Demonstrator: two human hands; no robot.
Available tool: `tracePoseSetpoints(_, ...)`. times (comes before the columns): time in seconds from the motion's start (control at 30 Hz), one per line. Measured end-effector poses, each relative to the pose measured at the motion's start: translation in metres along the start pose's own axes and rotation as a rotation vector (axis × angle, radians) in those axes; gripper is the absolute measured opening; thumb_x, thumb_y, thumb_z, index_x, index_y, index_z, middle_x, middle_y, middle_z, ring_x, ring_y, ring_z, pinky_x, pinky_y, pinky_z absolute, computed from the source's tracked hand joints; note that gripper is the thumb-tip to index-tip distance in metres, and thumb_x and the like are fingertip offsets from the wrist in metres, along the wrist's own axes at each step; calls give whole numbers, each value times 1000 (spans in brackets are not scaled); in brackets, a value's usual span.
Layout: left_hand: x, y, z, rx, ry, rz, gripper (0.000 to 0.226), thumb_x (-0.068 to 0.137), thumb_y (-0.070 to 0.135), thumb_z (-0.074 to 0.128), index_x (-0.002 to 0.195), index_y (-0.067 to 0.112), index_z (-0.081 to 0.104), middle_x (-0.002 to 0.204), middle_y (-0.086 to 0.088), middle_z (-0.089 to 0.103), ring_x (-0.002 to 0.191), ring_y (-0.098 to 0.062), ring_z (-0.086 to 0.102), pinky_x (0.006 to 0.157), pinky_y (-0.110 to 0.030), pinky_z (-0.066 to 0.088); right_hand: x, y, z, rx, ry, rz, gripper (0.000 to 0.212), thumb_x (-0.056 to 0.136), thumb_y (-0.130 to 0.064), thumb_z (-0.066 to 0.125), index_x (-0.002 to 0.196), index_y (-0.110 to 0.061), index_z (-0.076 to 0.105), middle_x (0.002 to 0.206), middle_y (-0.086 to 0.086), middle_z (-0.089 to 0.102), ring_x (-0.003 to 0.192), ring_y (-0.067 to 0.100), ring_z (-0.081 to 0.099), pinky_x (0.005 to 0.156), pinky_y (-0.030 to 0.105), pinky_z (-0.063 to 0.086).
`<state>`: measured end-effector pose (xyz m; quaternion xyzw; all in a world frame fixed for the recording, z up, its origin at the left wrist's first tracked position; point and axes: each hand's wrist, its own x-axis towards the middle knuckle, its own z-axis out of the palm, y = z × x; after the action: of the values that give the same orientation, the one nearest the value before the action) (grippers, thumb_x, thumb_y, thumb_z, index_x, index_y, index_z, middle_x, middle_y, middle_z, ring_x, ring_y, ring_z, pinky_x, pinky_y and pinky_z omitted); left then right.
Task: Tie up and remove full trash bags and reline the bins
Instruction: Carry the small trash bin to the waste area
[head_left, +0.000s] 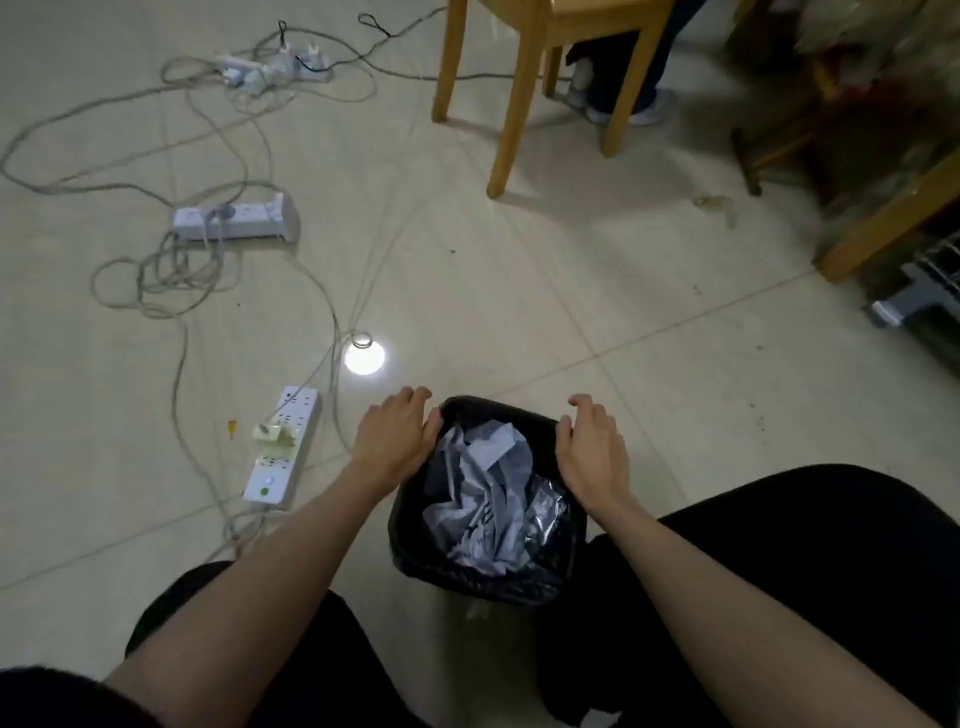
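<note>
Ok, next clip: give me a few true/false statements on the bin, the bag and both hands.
1. The black trash bag still lines the bin, its top untied. True.
2. The bag is empty. False: crumpled paper fills it.
3. The left hand and the right hand sit at opposite sides of the bag's rim. True.
4. The right hand holds a fresh liner. False: it holds nothing separate and rests at the rim.
5. A white power strip lies on the floor to the left of the bin. True.
</note>
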<state>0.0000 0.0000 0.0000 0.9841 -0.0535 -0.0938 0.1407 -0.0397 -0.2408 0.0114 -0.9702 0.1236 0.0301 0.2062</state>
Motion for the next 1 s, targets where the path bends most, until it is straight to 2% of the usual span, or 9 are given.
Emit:
tracePoseSetpoints(0.13, -9, -14, 25, -127, -204, 10, 22, 101, 36, 33, 106, 16, 41, 89, -17, 63, 78, -39, 60, 66, -42, 47, -26, 13, 20, 27, -6, 151, 23, 101, -17, 33, 120, -12, 45, 115, 10, 54, 98, 31, 54, 69, 37, 38)
tracePoseSetpoints(0.23, -5, -16, 30, -215, -207, 44, 16, 103, 29, 34, 103, 14, 39, 78, -16, 57, 70, -39, 56, 62, -43, 44, -28, 12, 28, 48, 1, 174, 24, 98, -8, 35, 121, -10, 44, 116, 12, 55, 95, 35, 57, 69, 39, 41)
tracePoseSetpoints(0.4, 13, -23, 29, -279, -75, -31, 20, 104, 26, 34, 106, 9, 45, 84, -17, 62, 71, -36, 57, 60, -39, 39, 5, 3, 37, 164, 19, 148, 36, 99, -8, 31, 131, -14, 46, 124, 8, 57, 105, 31, 57, 84, 43, 48)
tracePoseSetpoints(0.5, 14, -30, 29, -347, 7, -92, 24, 104, 27, 33, 112, 8, 46, 91, -17, 64, 80, -38, 61, 63, -39, 43, 16, -4, 41, 329, 41, 112, 35, 103, -13, 32, 135, -15, 45, 124, 8, 58, 108, 29, 57, 86, 38, 47)
tracePoseSetpoints(0.6, 4, -27, 29, -445, 118, -119, 32, 103, 30, 35, 132, 18, 41, 114, -11, 64, 96, -33, 61, 76, -41, 48, 6, -8, 48, 384, 58, 119, 40, 103, -17, 34, 143, -20, 38, 127, 9, 57, 111, 28, 56, 87, 37, 45)
tracePoseSetpoints(0.67, -10, -24, 34, -477, 147, -102, 42, 101, 31, 35, 142, 27, 32, 130, -5, 57, 106, -29, 59, 85, -44, 50, -9, -7, 52, 368, 60, 137, 46, 103, -19, 34, 148, -26, 32, 129, 7, 54, 110, 28, 56, 85, 38, 45)
tracePoseSetpoints(0.73, -22, -23, 39, -467, 147, -122, 50, 100, 32, 34, 149, 33, 23, 138, -3, 51, 108, -30, 59, 87, -46, 51, -21, -5, 54, 349, 63, 140, 49, 103, -21, 35, 150, -30, 29, 128, 7, 53, 107, 29, 57, 82, 39, 47)
tracePoseSetpoints(0.9, -22, -21, 38, -471, 167, -152, 57, 98, 24, 36, 152, 33, 19, 134, -6, 54, 101, -30, 60, 82, -41, 51, -18, -6, 55, 333, 89, 84, 55, 98, -14, 38, 151, -28, 29, 134, 4, 55, 108, 29, 59, 82, 40, 50)
tracePoseSetpoints(1.0, -10, -20, 31, -467, 187, -149, 57, 96, 22, 36, 150, 33, 22, 130, -7, 57, 95, -31, 61, 79, -44, 52, -1, -11, 51, 321, 76, 82, 58, 96, -11, 40, 151, -27, 30, 127, 7, 60, 102, 33, 60, 78, 41, 50)
